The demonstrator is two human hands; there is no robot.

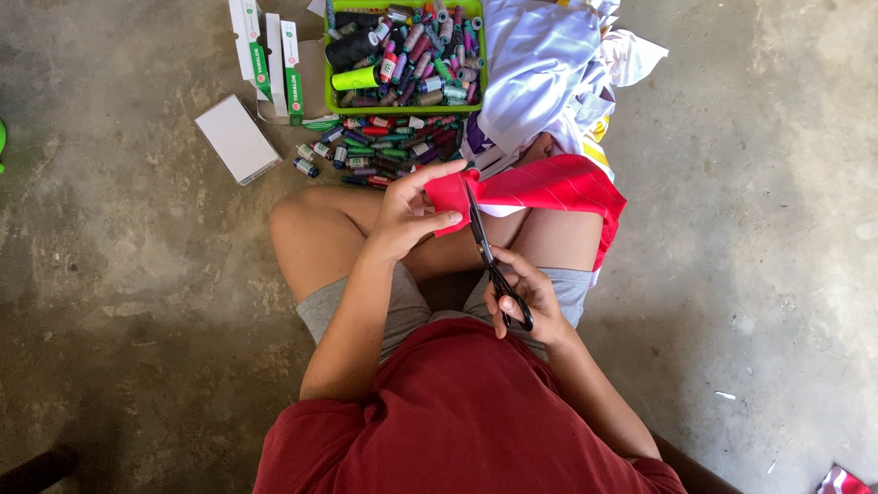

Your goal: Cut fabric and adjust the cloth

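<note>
Sat on the concrete floor (137, 274), knees bent. Left hand (412, 215) raised over the thighs, fingers closed on the edge of the red cloth (549, 187). Right hand (526, 297) lower, fingers through the handles of the black scissors (489, 261), blades slightly open at the cloth's edge, just beside the left thumb. Beyond, a green tray of thread spools (407, 55).

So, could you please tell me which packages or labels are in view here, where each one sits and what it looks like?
White-and-green cartons: upright row of flat boxes on the floor, left of the green tray.
Plain white box: flat, rectangular, lying on the floor, down-left of the cartons.
Spool labels: small round end stickers on thread spools lying below the tray; too small to describe.
</note>
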